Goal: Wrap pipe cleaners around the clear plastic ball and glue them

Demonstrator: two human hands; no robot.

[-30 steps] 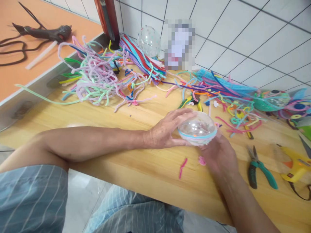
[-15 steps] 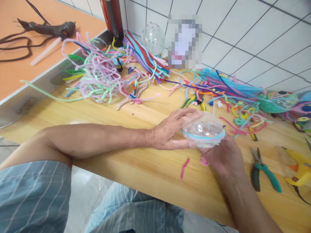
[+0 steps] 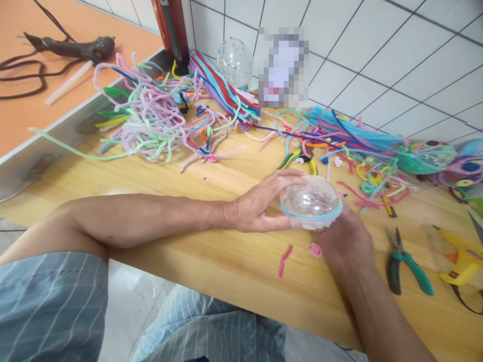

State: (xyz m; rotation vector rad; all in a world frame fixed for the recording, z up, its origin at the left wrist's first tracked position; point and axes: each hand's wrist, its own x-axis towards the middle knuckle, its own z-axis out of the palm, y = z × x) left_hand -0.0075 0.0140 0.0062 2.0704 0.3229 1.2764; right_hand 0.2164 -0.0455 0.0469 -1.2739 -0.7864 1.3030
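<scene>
A clear plastic ball (image 3: pixel 310 199) with a light blue pipe cleaner round its middle sits between both hands, just above the wooden table (image 3: pixel 158 186). My left hand (image 3: pixel 260 203) cups its left side, fingers curved over the top and thumb underneath. My right hand (image 3: pixel 345 236) grips it from below and the right, its fingers mostly hidden under the ball. Two short pink pipe cleaner scraps (image 3: pixel 284 260) lie on the table just in front of the ball.
Heaps of coloured pipe cleaners (image 3: pixel 158 120) cover the back of the table, with another clear ball (image 3: pixel 235 62) by the tiled wall. Green-handled pliers (image 3: pixel 405 264) and a yellow glue gun (image 3: pixel 458 254) lie to the right. A black glue gun (image 3: pixel 75 48) rests on the orange surface at left.
The ball has turned and tilted a little between my hands. Both hands stay in nearly the same place.
</scene>
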